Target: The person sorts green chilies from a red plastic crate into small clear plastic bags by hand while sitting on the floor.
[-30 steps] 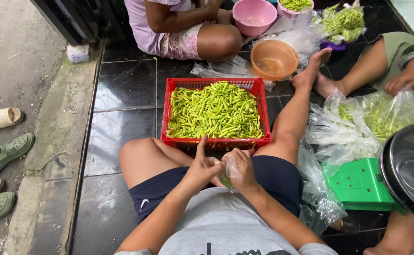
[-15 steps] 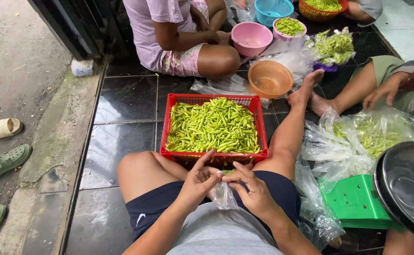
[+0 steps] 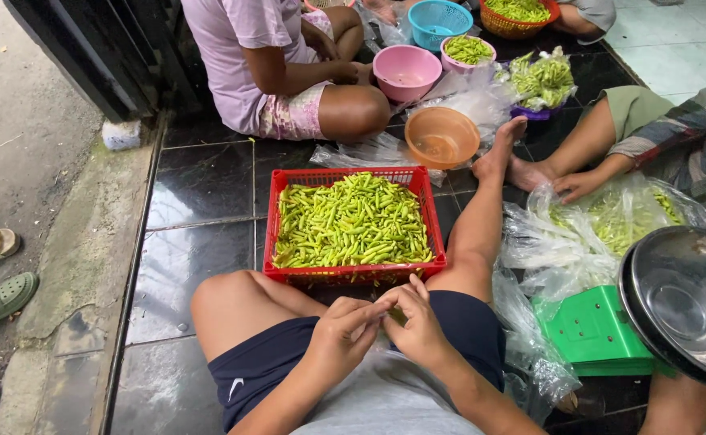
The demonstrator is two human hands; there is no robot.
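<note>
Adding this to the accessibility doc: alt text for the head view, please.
A seated person's left hand and right hand meet over their lap, pinching a small green chili pepper. Ahead sits a red basket full of green chilies; other people sit around with bowls and plastic bags on dark tiles.

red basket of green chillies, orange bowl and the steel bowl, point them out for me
red basket [image 3: 273, 217], head view, on its left wall
orange bowl [image 3: 442, 137], head view, on its inner bottom
steel bowl [image 3: 683, 302], head view, on its shiny inside
</note>
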